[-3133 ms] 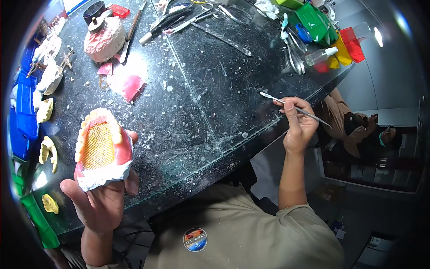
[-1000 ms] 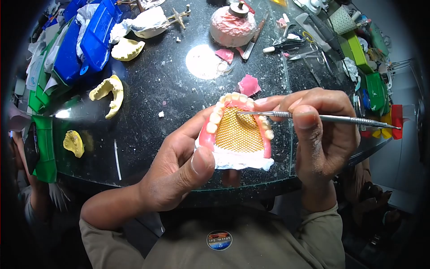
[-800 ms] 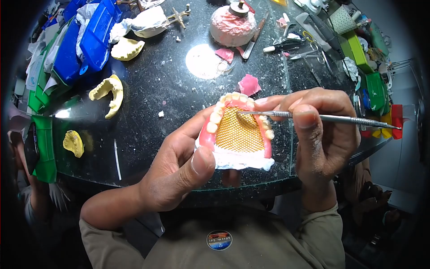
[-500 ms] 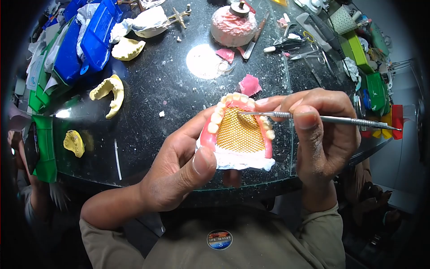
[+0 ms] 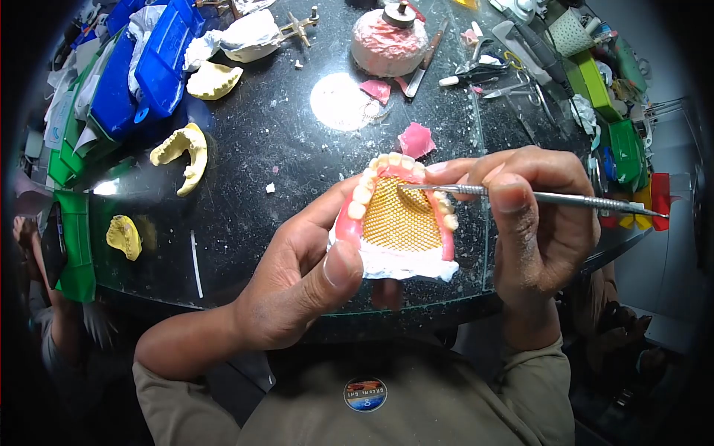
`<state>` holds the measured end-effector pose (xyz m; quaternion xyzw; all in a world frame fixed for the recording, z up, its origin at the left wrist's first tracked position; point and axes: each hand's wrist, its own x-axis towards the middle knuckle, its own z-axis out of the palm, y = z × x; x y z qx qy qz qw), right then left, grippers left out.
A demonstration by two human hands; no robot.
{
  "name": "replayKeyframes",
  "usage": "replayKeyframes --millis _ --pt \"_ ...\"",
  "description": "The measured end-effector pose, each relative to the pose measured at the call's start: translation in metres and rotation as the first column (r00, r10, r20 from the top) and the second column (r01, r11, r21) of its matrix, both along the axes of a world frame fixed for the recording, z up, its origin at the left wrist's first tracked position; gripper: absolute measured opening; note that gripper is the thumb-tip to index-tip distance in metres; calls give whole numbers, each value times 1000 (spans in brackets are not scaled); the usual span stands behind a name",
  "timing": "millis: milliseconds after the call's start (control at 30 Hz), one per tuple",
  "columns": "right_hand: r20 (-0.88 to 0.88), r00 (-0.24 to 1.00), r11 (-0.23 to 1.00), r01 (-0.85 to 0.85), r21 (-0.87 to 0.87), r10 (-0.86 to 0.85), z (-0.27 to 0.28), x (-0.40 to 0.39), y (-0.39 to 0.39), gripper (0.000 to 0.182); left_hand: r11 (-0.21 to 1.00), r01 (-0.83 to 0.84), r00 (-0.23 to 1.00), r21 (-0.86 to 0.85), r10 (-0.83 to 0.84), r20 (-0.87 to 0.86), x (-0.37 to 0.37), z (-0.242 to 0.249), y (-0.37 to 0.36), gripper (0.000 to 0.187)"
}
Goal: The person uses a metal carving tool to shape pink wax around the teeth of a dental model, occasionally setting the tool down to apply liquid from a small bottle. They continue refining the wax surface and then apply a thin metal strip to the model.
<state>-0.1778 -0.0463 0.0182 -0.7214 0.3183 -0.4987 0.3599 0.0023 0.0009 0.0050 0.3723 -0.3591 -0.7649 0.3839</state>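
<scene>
My left hand (image 5: 305, 279) grips the left side of a denture model (image 5: 398, 268), its thumb on the white base. The model has a pink wax rim with a row of teeth and a gold mesh (image 5: 401, 223) across its middle. My right hand (image 5: 532, 215) is closed around a thin metal carving tool (image 5: 554, 198), held nearly level like a pen. The tool's left tip lies over the upper part of the mesh, behind the front teeth; whether it touches is unclear. Fingertips of my right hand are beside the right-hand teeth.
On the dark table (image 5: 253, 149) lie yellow casts (image 5: 195, 160), pink wax pieces (image 5: 416, 140), a pink-topped round block (image 5: 388, 48) and a knife (image 5: 425, 63). Blue bins (image 5: 160, 67) stand at left, scissors (image 5: 532, 89) and green bins (image 5: 627, 156) at right. Another person's hand (image 5: 28, 232) shows far left.
The whole view has shifted very slightly. Both hands, the model and the tool otherwise hold nearly the same positions.
</scene>
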Motion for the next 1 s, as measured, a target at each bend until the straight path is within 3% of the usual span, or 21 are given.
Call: replayKeyframes --millis 400,567,633,700,733,833,933,1000 --pt "51 998 992 36 -123 -30 1 -3 -5 25 999 32 999 -18 -32 5 2 2 -2 117" --pt "135 988 961 104 -256 -71 25 -63 -4 23 998 -52 997 -42 50 -62 0 -5 1 110" --pt "195 932 883 355 -309 -306 19 -92 5 19 999 -27 997 23 29 -78 3 -1 0 104" --pt "249 813 801 572 -177 -526 2 -120 23 17 1000 30 991 0 -30 -131 8 -7 1 98" --pt "251 750 751 650 -112 -612 -9 -134 32 16 995 32 980 -99 -51 -194 8 -13 2 95" --pt "97 670 673 740 2 -736 -39 -163 63 14 992 -31 984 -122 9 -178 5 -19 7 93" --pt "95 644 651 752 108 -759 -66 -171 79 13 990 -92 984 -108 74 -164 -2 -24 14 90" --pt "52 649 651 757 58 -759 -73 -167 81 12 988 -79 983 -134 54 -175 -2 -27 12 89"
